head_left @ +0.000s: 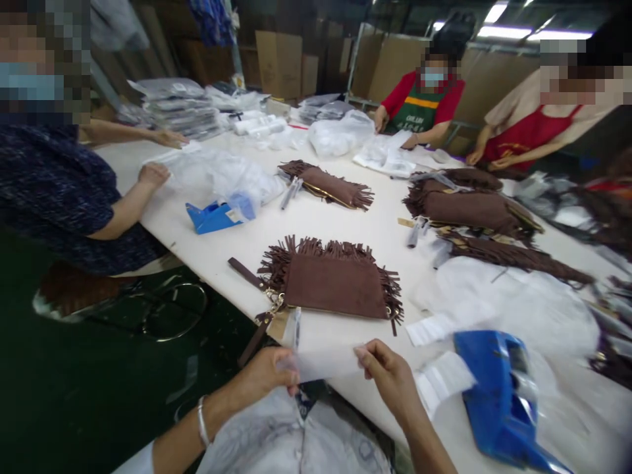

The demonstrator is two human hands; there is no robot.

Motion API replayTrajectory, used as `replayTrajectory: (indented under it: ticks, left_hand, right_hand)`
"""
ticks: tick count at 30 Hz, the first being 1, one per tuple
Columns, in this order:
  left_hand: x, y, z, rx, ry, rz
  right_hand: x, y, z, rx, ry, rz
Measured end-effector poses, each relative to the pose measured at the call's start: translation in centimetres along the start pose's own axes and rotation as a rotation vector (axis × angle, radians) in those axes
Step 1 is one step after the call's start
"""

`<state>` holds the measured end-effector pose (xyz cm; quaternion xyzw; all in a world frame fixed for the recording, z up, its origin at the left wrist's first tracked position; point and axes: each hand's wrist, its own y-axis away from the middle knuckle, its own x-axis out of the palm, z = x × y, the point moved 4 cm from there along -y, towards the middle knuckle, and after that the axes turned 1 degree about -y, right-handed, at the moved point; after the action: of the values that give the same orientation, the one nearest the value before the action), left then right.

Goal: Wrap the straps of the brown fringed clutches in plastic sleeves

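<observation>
**Item:** clear plastic sleeve [326, 362]. Thin, whitish, translucent film, flat and roughly rectangular, wider than tall.

**State:** slightly blurred. Whether an opening is present cannot be told.

**Pose:** held stretched crosswise, lifted off the surface. It is pinched at one end by the left hand [266, 375] and at the other by the right hand [390, 378].

**Location:** over the near edge of the white table [345, 224]. Its upper edge is seen just short of the brown fringed pouch [336, 283], without touching it.
</observation>
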<state>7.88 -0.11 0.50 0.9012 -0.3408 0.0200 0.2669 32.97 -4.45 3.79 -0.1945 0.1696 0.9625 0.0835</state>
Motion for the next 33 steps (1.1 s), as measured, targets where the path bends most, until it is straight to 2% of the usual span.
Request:
replayTrajectory:
  ticks: [3,5,7,11,16,20,23,25,29,33]
  left_hand:
    - [-4.2,3.3,1.4,-0.021,-0.089,-0.129]
    - [-6.0,5.1,2.2,-0.063,-0.124,-0.175]
    - [-6.9,6.5,2.8,-0.074,-0.146,-0.182]
    - [-6.9,8.1,3.2,-0.062,-0.104,-0.144]
    - [-7.5,9.4,4.4,-0.099,-0.004,-0.179]
    - [-9.5,10.9,5.8,-0.094,0.129,-0.323]
    - [-10.6,12.0,6.3,-0.116,0.122,-0.433]
    - [-10.7,12.5,6.2,-0.111,0.104,-0.467]
    - [-10.2,12.7,6.0,-0.082,0.041,-0.477]
    - [-9.6,12.7,6.2,-0.07,-0.011,-0.383]
  right_hand:
    - [3.3,-0.5,-0.8,-0.008,0.018,0.059]
    - [5.5,-0.5,-0.5,-0.031,0.025,0.102]
    - [7.5,-0.5,0.0,-0.052,0.031,0.133]
    - [9.8,-0.7,0.3,-0.036,0.006,0.148]
    - [11.2,-0.8,0.3,0.006,-0.175,0.238]
    - [12.1,-0.7,0.5,0.012,-0.286,0.296]
    - [12.9,-0.6,0.5,0.041,-0.346,0.331]
    - [13.3,-0.4,0.5,0.061,-0.331,0.348]
    - [13.4,-0.2,0.3,0.067,-0.231,0.305]
    - [12.7,-0.3,0.3,0.027,-0.157,0.242]
